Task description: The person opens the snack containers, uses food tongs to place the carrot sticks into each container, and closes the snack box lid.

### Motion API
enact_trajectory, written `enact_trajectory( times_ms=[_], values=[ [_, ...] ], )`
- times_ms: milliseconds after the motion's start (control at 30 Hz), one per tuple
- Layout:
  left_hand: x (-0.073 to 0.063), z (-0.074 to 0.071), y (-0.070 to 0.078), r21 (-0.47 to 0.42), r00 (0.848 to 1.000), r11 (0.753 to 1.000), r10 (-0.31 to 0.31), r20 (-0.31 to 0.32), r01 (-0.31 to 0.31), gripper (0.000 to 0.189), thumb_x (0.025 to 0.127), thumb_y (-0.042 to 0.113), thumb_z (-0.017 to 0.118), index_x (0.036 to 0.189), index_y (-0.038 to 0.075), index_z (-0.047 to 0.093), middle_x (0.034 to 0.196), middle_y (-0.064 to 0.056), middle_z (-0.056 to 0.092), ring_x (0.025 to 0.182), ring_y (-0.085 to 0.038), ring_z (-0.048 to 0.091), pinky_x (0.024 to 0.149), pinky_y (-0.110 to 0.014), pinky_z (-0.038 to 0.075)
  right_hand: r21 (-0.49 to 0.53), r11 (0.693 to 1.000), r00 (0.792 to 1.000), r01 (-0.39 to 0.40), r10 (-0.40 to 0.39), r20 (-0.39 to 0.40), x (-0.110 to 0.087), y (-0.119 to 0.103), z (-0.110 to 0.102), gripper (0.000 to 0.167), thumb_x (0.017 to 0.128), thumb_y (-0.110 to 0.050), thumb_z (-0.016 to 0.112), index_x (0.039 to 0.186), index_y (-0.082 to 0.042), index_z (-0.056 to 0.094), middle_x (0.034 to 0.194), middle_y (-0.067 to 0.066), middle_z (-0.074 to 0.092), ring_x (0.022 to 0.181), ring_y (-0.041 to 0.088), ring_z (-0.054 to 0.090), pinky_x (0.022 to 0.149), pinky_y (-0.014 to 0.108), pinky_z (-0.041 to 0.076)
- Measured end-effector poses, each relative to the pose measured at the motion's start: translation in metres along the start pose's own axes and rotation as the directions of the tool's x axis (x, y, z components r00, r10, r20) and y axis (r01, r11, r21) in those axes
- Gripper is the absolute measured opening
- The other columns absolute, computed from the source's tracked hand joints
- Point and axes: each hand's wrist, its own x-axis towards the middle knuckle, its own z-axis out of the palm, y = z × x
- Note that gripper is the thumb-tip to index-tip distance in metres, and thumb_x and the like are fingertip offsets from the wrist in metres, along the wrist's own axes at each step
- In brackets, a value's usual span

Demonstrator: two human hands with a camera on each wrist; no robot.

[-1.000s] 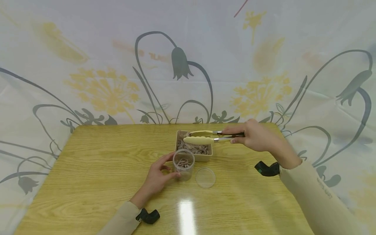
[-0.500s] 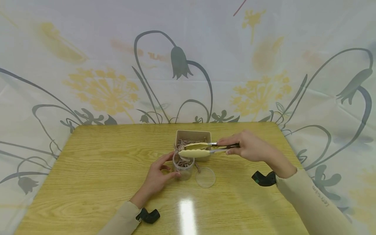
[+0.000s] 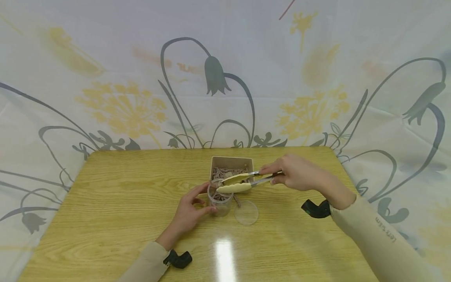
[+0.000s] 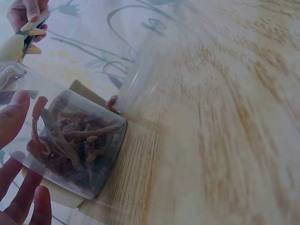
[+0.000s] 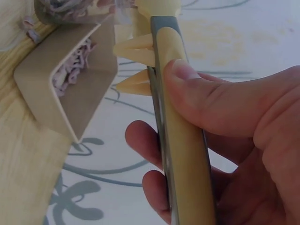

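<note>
In the head view my left hand [image 3: 190, 213] holds a clear plastic jar [image 3: 221, 209] from its left side, thumb and fingers on its wall. Brown dried strips [image 4: 70, 140] show through the jar in the left wrist view. My right hand [image 3: 299, 174] grips a pair of tongs [image 3: 237, 188] with cream scalloped heads and metal arms. Their tips are right at the jar's mouth, partly hiding it. Behind the jar stands a beige rectangular box [image 3: 232, 161] with more strips inside, partly covered by the tongs.
A round clear lid [image 3: 246, 213] lies on the wooden table [image 3: 134, 196], right of the jar. One loose strip [image 3: 237, 201] lies at the lid's upper edge. A printed floral sheet [image 3: 225, 105] hangs behind the table.
The tongs have moved from over the box down to the jar's mouth. More strips are in the jar, and one has appeared beside the lid. My left hand has stayed in place.
</note>
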Motion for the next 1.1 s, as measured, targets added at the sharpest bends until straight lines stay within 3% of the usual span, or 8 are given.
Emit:
enact_trajectory(
  times_ms=[133,333,633,800,867,1100],
  values=[
    [0.0,-0.001,-0.001,-0.005,1.0,1.0,0.007,0.001,-0.007,0.075,0.076,0.01,0.086,0.144,0.015,0.054,0.132,-0.006,0.061,0.119,-0.02,0.055,0.083,-0.037,0.057,-0.04,0.999,1.0,-0.012,0.013,0.028,0.003,-0.006,-0.007,0.034,0.089,-0.004,0.073,0.124,-0.006,0.071,0.123,0.014,0.068,0.086,0.013,0.071,0.065,0.024,0.054],
    [0.0,-0.002,-0.001,-0.01,1.0,1.0,-0.014,0.0,0.014,0.072,0.077,0.011,0.086,0.142,0.016,0.056,0.131,-0.004,0.062,0.118,-0.019,0.056,0.084,-0.038,0.057,-0.068,0.998,0.998,-0.008,0.012,0.066,0.01,-0.017,-0.017,0.033,0.09,-0.001,0.071,0.122,-0.006,0.072,0.123,0.014,0.068,0.075,0.006,0.067,0.061,0.024,0.05],
    [0.002,0.0,0.0,-0.005,1.0,1.0,-0.026,0.004,0.026,0.072,0.077,0.004,0.084,0.142,0.009,0.055,0.13,-0.012,0.062,0.118,-0.019,0.055,0.084,-0.052,0.055,-0.115,0.991,0.988,-0.073,0.088,0.127,0.015,-0.027,-0.026,0.036,0.089,-0.004,0.074,0.124,-0.01,0.071,0.126,0.011,0.067,0.066,0.001,0.055,0.06,0.026,0.046],
    [0.003,0.001,0.0,0.0,1.0,1.0,-0.026,0.006,0.026,0.073,0.076,-0.001,0.083,0.142,0.003,0.053,0.131,-0.021,0.06,0.118,-0.02,0.055,0.084,-0.055,0.055,-0.081,0.994,0.992,-0.073,0.081,0.1,0.011,-0.023,-0.03,0.036,0.089,-0.004,0.073,0.125,-0.009,0.071,0.126,0.01,0.067,0.079,0.006,0.064,0.066,0.027,0.053],
    [0.003,0.001,-0.001,0.001,1.0,1.0,-0.023,0.004,0.023,0.073,0.076,0.0,0.084,0.142,0.004,0.053,0.131,-0.02,0.06,0.118,-0.021,0.055,0.084,-0.054,0.055,-0.065,0.996,0.995,-0.065,0.069,0.077,0.009,-0.02,-0.031,0.036,0.089,-0.004,0.073,0.125,-0.008,0.07,0.126,0.01,0.067,0.086,0.009,0.068,0.07,0.028,0.056],
    [0.001,0.0,-0.004,-0.021,1.0,1.0,-0.005,0.006,0.005,0.074,0.076,0.01,0.086,0.143,0.015,0.055,0.132,-0.01,0.061,0.118,-0.022,0.055,0.085,-0.046,0.056,-0.03,0.996,0.996,-0.084,0.085,0.018,0.003,-0.005,-0.033,0.038,0.089,-0.004,0.074,0.126,-0.007,0.07,0.126,0.014,0.067,0.088,0.013,0.07,0.069,0.028,0.057]
  ],
)
